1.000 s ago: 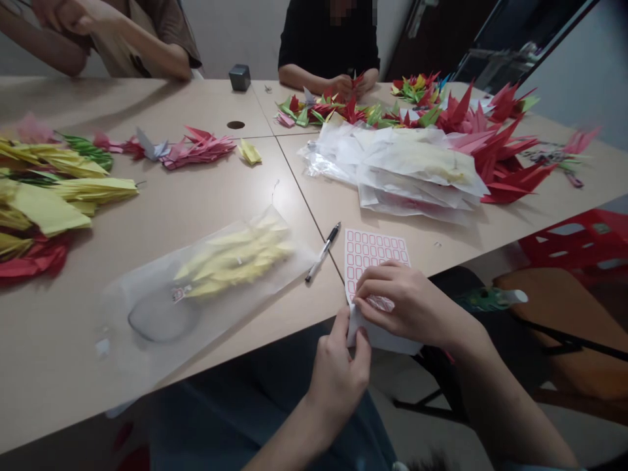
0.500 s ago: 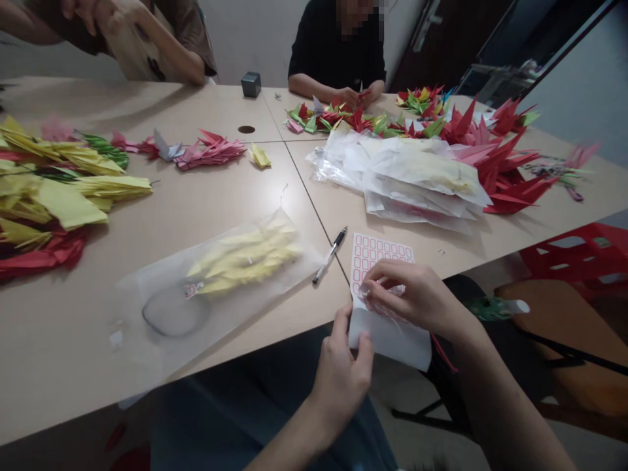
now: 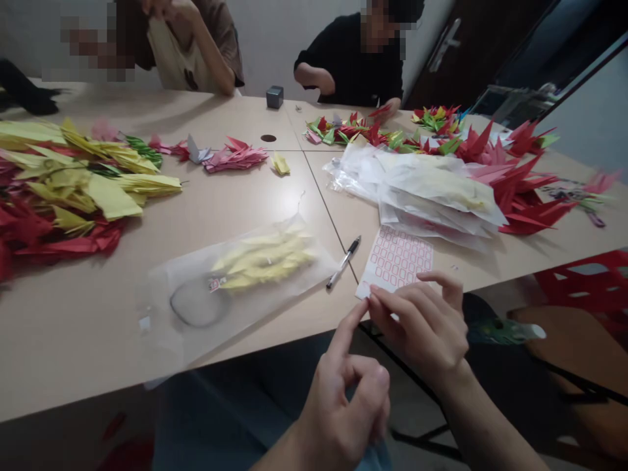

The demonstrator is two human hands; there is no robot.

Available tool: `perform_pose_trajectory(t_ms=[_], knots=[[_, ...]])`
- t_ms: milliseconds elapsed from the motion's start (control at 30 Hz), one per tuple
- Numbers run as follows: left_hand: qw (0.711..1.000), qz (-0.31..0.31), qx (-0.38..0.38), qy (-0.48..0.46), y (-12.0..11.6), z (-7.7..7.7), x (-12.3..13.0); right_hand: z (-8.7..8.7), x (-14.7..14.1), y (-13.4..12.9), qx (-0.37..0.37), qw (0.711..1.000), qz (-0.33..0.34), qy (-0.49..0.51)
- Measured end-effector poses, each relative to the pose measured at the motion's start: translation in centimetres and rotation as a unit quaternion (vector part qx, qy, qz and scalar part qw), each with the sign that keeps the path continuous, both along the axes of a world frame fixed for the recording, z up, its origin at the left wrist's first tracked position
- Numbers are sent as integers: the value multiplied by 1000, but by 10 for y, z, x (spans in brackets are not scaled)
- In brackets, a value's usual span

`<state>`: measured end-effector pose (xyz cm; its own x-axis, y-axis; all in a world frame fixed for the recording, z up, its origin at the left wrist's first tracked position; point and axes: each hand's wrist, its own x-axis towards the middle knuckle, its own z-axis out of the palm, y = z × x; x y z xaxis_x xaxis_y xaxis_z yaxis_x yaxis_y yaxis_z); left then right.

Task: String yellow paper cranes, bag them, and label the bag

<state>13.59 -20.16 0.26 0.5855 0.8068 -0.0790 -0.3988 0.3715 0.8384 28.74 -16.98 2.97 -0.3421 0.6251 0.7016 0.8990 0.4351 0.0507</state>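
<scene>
The fingertips of my right hand (image 3: 424,320) are pinched together at the lower left corner of a sheet of red-outlined sticker labels (image 3: 402,258). Between them is what looks like a small sticker label, mostly hidden by the fingers. My left hand (image 3: 343,386) has its index finger stretched out, its tip meeting the right fingertips; the other fingers are curled and hold nothing visible. Left of the sheet lies a black-capped pen (image 3: 343,263). Beyond it, a translucent bag (image 3: 196,271) lies flat, with yellow folded paper (image 3: 267,260), a dark cord loop and a small label inside.
White translucent bags (image 3: 432,186) are piled behind the sheet, beside red folded paper (image 3: 527,196). Yellow and red folded paper (image 3: 98,186) heaps at left. Two people sit across the table. A small dark box (image 3: 275,97) stands near the far edge. A chair stands at right.
The label sheet, earlier bent over the table edge under both hands, now lies flat on the table. My right hand has come down toward me, and my left index finger has reached its fingertips. The view has shifted.
</scene>
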Motion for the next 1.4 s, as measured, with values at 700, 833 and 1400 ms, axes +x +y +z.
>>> perform_pose_trajectory(t_ms=[700, 833, 1400], knots=[[980, 55, 112, 157, 0, -3, -55, 15, -33, 1, -264, 930, 90, 240], [911, 211, 211, 284, -11, 2, -90, 6, -37, 6, -218, 913, 56, 339], [477, 373, 324, 727, 20, -24, -175, -30, -172, 68, -318, 903, 287, 20]])
